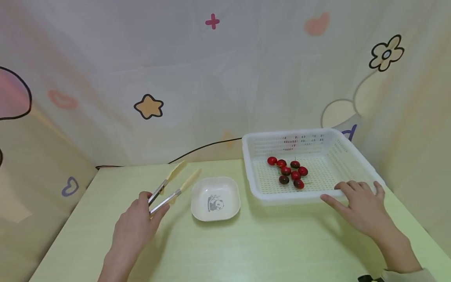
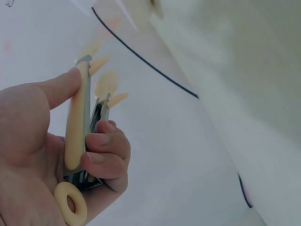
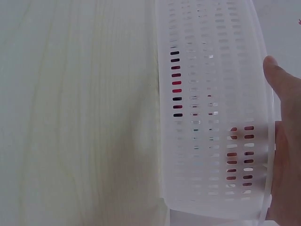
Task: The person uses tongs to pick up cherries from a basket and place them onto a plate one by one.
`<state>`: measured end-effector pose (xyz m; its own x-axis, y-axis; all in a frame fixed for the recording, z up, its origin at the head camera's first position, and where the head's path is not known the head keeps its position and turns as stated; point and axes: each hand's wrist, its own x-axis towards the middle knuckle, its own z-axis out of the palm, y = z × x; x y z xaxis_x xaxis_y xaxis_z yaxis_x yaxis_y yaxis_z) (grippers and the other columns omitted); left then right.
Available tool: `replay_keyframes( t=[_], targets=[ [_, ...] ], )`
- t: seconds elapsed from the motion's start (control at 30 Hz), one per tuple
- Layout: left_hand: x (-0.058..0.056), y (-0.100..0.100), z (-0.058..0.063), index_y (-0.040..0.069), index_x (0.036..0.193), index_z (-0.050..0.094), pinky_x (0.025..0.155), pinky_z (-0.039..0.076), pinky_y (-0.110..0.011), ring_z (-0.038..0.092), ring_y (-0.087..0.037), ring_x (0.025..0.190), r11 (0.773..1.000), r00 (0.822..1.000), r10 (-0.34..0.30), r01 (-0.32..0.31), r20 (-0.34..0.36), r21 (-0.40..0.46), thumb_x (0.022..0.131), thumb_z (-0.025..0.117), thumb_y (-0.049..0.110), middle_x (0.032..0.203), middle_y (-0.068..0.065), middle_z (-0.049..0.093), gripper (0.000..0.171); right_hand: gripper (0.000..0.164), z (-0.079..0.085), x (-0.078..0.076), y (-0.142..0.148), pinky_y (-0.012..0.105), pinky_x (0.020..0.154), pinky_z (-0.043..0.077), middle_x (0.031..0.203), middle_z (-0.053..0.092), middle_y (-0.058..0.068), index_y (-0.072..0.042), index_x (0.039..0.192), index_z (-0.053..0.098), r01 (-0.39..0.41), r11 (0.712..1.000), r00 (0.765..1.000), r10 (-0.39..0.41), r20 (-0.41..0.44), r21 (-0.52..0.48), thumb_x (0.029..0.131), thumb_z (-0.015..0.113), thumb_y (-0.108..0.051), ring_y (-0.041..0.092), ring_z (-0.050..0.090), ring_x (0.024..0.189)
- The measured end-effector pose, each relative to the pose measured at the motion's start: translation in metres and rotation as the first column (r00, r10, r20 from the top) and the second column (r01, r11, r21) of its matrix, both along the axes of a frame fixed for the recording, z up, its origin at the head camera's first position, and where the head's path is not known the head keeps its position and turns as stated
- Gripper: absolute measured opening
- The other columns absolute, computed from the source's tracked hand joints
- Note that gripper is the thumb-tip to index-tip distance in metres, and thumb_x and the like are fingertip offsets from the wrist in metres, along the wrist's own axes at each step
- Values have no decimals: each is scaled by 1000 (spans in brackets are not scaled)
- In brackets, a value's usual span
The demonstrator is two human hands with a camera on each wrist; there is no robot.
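My left hand [image 1: 135, 221] holds a pair of kitchen tongs [image 1: 165, 197] with metal arms and cream tips. The tips stand apart, just left of a small white dish [image 1: 230, 205] with a panda print. In the left wrist view, thumb and fingers wrap the tongs' cream grip [image 2: 75, 127], and a ring [image 2: 81, 214] shows at the handle end. Around the near right rim of a white plastic basket [image 1: 282, 197], my right hand [image 1: 368, 213] has its fingers hooked inside. Several dark red cherries [image 1: 286, 171] lie in the basket.
The pale wood-grain table [image 1: 211, 254] carries the dish at the middle and the basket at the right. A patterned cloth [image 1: 197, 70] hangs behind and along both sides. In the right wrist view, the basket's slotted wall [image 3: 211, 155] stands beside bare tabletop [image 3: 84, 117].
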<state>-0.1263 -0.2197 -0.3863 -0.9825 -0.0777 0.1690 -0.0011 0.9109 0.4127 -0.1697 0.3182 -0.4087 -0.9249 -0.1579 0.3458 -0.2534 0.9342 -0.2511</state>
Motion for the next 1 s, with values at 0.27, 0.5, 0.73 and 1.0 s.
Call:
replay_keyframes(
  t=[0.27,0.5,0.73,1.0],
  targets=[
    [-13,18,15,6,123,56,52,41,-36,52,-19,62,998,999,-47,48,-19,32,96,65,59,76,-1,57,60,53,0,1,1,81,102,6,119,64,23,-4,111,66,10,1000,1000,-10,4,-1,97,64,-55,48,49,114],
    [-27,29,10,2,116,56,55,44,-38,52,-19,64,991,985,-135,132,-111,-32,100,63,51,79,-1,54,52,54,0,0,0,81,103,5,120,64,22,-4,112,67,7,1000,1000,-7,0,-1,97,64,-56,48,49,116],
    [-38,35,3,-5,118,57,58,49,-42,54,-25,75,974,956,-220,204,-195,-98,102,64,43,94,-9,54,51,54,-1,-1,0,80,103,5,117,66,21,-5,111,67,7,1000,1000,-7,-7,-2,96,65,-56,47,49,115],
    [-49,42,2,-4,127,58,67,52,-46,56,-30,88,953,922,-291,257,-254,-160,99,70,41,104,-12,57,55,53,-4,-2,1,81,103,6,119,65,22,-4,111,67,7,1000,1000,-7,-11,-1,96,65,-56,47,49,114]
  ],
)
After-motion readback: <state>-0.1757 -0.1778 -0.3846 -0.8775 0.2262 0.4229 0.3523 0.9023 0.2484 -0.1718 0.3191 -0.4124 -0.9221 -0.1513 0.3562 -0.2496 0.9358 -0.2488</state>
